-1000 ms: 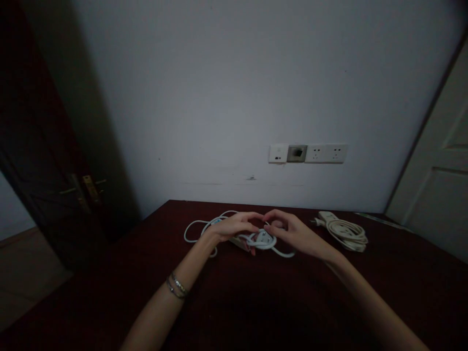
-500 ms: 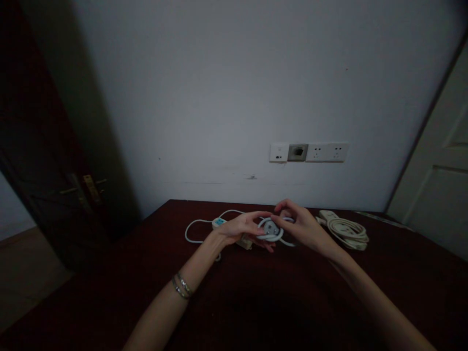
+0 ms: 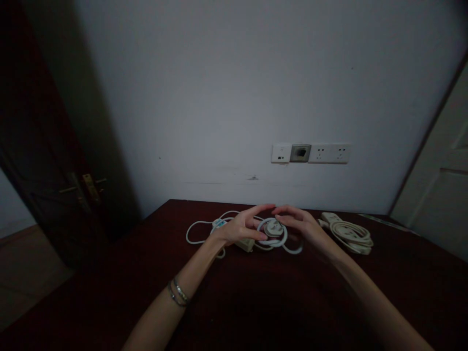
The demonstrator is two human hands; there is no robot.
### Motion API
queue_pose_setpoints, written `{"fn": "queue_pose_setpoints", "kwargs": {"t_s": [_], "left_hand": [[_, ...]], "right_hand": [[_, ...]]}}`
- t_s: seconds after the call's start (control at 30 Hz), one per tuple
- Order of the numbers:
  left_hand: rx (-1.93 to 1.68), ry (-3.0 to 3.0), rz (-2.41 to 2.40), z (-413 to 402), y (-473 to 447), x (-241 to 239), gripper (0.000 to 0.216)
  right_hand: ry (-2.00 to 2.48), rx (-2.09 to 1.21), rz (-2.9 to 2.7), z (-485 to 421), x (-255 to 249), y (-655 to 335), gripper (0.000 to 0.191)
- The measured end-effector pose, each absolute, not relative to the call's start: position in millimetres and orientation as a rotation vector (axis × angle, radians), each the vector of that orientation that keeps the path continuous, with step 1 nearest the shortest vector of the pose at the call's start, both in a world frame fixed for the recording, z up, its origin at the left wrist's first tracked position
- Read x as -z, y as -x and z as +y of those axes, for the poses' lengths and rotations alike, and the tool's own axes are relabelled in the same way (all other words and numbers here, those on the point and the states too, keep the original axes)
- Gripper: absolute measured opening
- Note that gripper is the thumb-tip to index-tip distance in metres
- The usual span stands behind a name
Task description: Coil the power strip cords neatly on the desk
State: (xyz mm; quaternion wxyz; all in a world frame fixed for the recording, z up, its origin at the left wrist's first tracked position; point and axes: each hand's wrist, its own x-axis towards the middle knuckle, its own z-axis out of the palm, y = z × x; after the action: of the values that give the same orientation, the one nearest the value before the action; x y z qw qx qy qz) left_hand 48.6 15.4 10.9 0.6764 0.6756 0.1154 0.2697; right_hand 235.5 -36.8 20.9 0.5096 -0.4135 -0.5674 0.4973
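Dark wood filled the left: a door (image 3: 54,161) with a brass handle, half lost in shadow. On the maroon worktop (image 3: 109,273) a loose white cord (image 3: 199,229) trailed from a power strip (image 3: 243,242), mostly hidden under the left hand (image 3: 239,228), whose grip was closed on the plug (image 3: 273,227). The right hand (image 3: 305,229) pinched a cord loop there. It looked like a winding step; the loop seemed to want drawing snug. Further right lay a second strip, coiled (image 3: 349,235). The dim light hid the fingertips' exact contact.
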Motion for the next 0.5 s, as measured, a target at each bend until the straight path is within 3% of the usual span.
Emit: {"fn": "queue_pose_setpoints", "kwargs": {"t_s": [0.13,0.33,0.5], "left_hand": [[-0.611,-1.591,0.266,20.1,-48.0,-8.4,0.085],[-0.618,-1.709,0.209,18.6,-47.6,-8.7,0.062],[-0.650,-1.761,0.250,19.2,-53.6,-3.0,0.059]], "right_hand": [[0.955,-1.279,-1.234,-33.9,-14.6,-229.2,0.024],[0.831,-1.403,-1.010,-33.6,-8.3,-218.1,0.017],[0.673,-1.545,-0.836,-32.0,-3.4,-214.9,0.007]]}}
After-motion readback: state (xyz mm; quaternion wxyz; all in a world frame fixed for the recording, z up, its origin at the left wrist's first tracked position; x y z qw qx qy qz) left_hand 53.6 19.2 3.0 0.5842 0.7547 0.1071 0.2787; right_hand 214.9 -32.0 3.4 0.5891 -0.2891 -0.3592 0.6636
